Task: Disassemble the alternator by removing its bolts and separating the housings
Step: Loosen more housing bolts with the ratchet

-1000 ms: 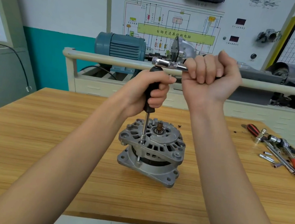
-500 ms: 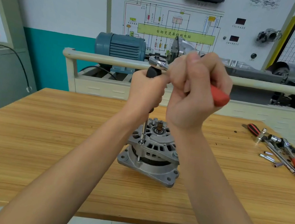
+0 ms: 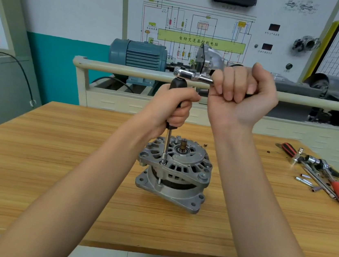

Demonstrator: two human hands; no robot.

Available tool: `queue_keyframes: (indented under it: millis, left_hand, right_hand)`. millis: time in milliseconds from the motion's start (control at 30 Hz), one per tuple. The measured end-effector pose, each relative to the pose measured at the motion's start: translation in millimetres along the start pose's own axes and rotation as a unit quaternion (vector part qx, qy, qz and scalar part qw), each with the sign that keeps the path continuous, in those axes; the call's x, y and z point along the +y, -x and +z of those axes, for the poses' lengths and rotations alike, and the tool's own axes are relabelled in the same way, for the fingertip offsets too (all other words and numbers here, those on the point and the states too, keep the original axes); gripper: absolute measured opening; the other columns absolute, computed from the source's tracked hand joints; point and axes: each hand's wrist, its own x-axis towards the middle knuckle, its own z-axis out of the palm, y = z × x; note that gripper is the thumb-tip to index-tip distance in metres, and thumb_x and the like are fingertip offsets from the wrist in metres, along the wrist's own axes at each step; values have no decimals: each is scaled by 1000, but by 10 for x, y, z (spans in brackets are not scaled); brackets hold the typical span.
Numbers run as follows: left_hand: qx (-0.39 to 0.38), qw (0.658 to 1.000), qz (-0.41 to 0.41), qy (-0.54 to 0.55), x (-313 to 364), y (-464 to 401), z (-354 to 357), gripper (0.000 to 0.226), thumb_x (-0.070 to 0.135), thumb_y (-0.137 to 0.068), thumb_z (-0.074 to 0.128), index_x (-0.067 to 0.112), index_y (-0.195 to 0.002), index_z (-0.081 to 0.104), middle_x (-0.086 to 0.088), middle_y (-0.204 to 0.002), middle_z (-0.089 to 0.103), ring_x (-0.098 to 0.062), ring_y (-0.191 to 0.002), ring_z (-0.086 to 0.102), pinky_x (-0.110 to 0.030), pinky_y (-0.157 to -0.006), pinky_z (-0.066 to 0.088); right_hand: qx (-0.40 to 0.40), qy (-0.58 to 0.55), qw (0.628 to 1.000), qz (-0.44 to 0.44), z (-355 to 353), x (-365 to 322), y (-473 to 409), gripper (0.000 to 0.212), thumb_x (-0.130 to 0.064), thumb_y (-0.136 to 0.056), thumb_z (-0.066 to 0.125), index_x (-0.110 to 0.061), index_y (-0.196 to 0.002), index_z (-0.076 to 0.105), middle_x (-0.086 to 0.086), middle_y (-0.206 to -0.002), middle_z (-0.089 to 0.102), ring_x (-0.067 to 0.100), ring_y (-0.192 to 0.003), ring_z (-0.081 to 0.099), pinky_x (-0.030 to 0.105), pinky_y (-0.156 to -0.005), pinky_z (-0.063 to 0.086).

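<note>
— Where is the alternator (image 3: 173, 171)?

— It sits in the middle of the frame, on the wooden table (image 3: 52, 167).

— What are your hands doing?

— My left hand (image 3: 174, 105) is wrapped around the black driver handle (image 3: 178, 84). Its thin metal rod goes down to a bolt (image 3: 162, 162) on the top housing. My right hand (image 3: 242, 92) squeezes the shiny ratchet (image 3: 192, 75) on top.

— Anything else?

— Loose tools (image 3: 321, 172) lie at the right edge.

A matt grey cast-metal alternator (image 3: 173, 171) stands on a smooth, grained light-wood tabletop (image 3: 52, 167). Above it, a glossy chrome ratchet head (image 3: 189, 74) tops a matt black plastic driver handle (image 3: 178, 84) with a polished steel shaft (image 3: 167, 144).
</note>
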Motion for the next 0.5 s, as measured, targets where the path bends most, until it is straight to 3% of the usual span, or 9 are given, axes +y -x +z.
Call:
queue_keyframes:
  millis: [67,133,233,267,333,433,500]
  left_hand:
    - [87,996,17,-15,-19,-2,71,47,3,-88,51,20,-48,32,7,-37,24,-9,-31,16,-14,-36,17]
    - [163,986,37,-26,-36,-7,141,40,5,-85,54,19,-54,33,7,-40,29,-10,-35,21,-15,-38,20]
    - [187,979,68,-33,-55,-3,195,26,17,-78,60,19,-63,38,-1,-55,36,-14,-52,32,-24,-48,29]
    - [183,980,69,-40,-62,-2,177,27,16,-78,60,20,-61,39,0,-54,36,-13,-50,32,-22,-46,29]
    - [142,987,59,-44,-50,4,98,35,6,-79,60,19,-56,37,4,-45,33,-11,-40,26,-16,-39,23]
    - [12,997,46,-55,23,-5,-59,41,0,-83,62,16,-51,42,1,-41,35,-15,-37,29,-21,-40,28]
    - [-54,997,38,-38,61,-7,-116,39,4,-83,63,15,-50,45,1,-41,37,-16,-38,34,-22,-42,33]
  right_hand:
    - [-71,106,989,-73,65,97,119,47,-2,-84,40,-18,-40,34,-4,-34,27,13,-36,16,27,-44,20]
    - [-117,222,950,-183,121,222,244,43,1,-81,48,-19,-46,32,-5,-39,30,10,-39,21,27,-48,20]
    - [-160,340,885,-274,184,361,375,29,-5,-79,50,-26,-60,41,-11,-54,37,8,-46,27,26,-52,24]
    - [-161,342,885,-271,187,360,368,29,-5,-78,50,-26,-59,41,-11,-53,37,8,-46,27,26,-52,24]
    - [-148,286,919,-226,181,274,293,37,0,-77,52,-22,-49,40,-8,-43,32,8,-41,25,26,-49,21]
    - [-105,170,975,-99,135,82,121,47,-2,-81,42,-19,-37,38,-6,-34,27,10,-35,18,24,-44,20]
    - [-34,66,997,-15,72,-8,25,48,-7,-81,41,-18,-35,35,-4,-32,24,12,-35,13,22,-41,20]
